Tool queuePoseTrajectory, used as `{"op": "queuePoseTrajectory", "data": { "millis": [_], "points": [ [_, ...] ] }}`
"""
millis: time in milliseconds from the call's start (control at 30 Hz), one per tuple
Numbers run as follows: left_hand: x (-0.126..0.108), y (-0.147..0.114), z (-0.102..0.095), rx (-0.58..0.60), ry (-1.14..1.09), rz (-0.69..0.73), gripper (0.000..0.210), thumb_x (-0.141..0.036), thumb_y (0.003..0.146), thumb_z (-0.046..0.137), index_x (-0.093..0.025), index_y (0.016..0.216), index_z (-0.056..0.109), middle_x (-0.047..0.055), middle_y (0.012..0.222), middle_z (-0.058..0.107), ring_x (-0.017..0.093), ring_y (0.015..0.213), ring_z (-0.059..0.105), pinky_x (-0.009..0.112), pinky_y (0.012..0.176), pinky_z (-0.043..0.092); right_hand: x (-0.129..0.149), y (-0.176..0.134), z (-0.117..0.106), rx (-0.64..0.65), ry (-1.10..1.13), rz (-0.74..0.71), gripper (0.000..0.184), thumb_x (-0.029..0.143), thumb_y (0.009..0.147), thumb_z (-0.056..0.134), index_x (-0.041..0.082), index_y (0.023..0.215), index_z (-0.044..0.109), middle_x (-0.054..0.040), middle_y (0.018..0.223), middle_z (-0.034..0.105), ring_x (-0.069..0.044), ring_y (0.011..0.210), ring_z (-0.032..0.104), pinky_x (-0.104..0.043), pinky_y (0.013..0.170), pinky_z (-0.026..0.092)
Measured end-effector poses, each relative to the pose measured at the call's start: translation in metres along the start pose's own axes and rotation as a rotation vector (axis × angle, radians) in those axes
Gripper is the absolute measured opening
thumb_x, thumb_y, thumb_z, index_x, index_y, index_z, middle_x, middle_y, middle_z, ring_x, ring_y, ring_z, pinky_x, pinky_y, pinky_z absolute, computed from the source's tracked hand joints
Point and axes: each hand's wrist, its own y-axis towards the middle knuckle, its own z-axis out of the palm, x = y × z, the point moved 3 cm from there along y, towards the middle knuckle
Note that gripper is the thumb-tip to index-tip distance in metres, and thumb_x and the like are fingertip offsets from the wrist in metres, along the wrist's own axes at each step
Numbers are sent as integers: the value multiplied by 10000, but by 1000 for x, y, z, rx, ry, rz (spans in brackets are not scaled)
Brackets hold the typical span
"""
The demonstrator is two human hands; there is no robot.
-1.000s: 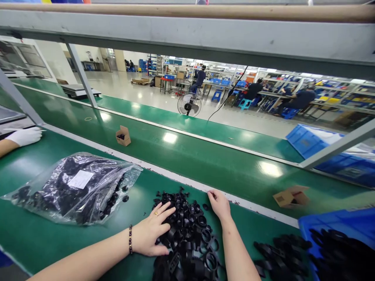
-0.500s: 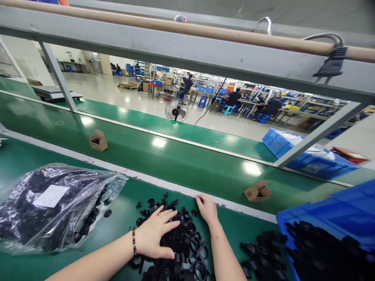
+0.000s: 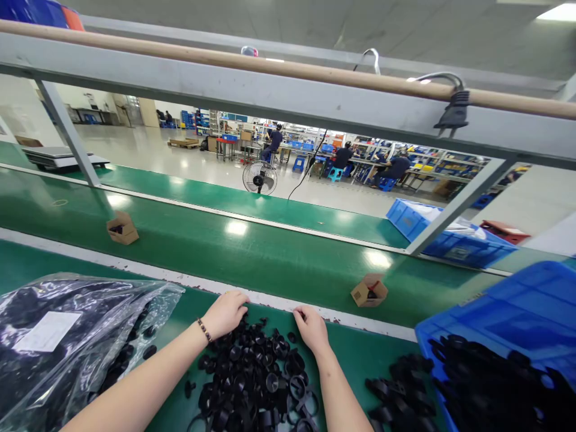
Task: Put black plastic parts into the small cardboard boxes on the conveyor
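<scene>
A heap of small black plastic parts (image 3: 265, 366), some ring-shaped and some like round caps, lies on the green work surface in front of me. At its far edge is my left hand (image 3: 227, 313), fingers curled together and pointing away; whatever they hold is hidden. My right hand (image 3: 311, 329) rests just right of the heap near the white strip, thumb and fingers closed. A dark speck shows at those fingertips, too small to name. To the left lies a clear plastic bag (image 3: 49, 336) of black parts with a white label.
A blue crate (image 3: 495, 318) of black parts stands at right, with a second black pile (image 3: 400, 390) beside it. Small cardboard boxes (image 3: 122, 228) sit on the green belt (image 3: 225, 240) beyond the white strip. A metal frame with a plug (image 3: 453, 111) crosses above.
My left hand has moved from spread over the heap to its far edge, and its fingers have curled. My right hand stays closed in about the same place. The view has shifted slightly.
</scene>
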Motion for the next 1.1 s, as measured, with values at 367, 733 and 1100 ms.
{"op": "queuePoseTrajectory", "data": {
  "millis": [367,733,1100],
  "points": [
    [10,20,37,135,177,-65,170,-188,770,433,-165,719,594,94,838,597,218,841,554,318,746,389,5,-5,-2,-1,-49,-28,227,257,788,358,192,709,561,-6,707,572,-124,677,508,-214,622,347],
    [38,17,40,80,176,6,189,-184,809,386,-173,789,573,64,808,583,188,779,559,286,696,405,35,-28,-48,474,-115,26,91,266,605,582,196,555,611,39,498,549,-76,464,439,-183,437,244],
    [39,18,39,17,39,-26,186,-133,784,373,-176,728,545,54,787,590,186,776,545,286,703,398,50,-39,-56,552,-232,-34,156,122,556,480,214,529,603,23,530,561,-100,503,463,-199,469,276]
  ]
}}
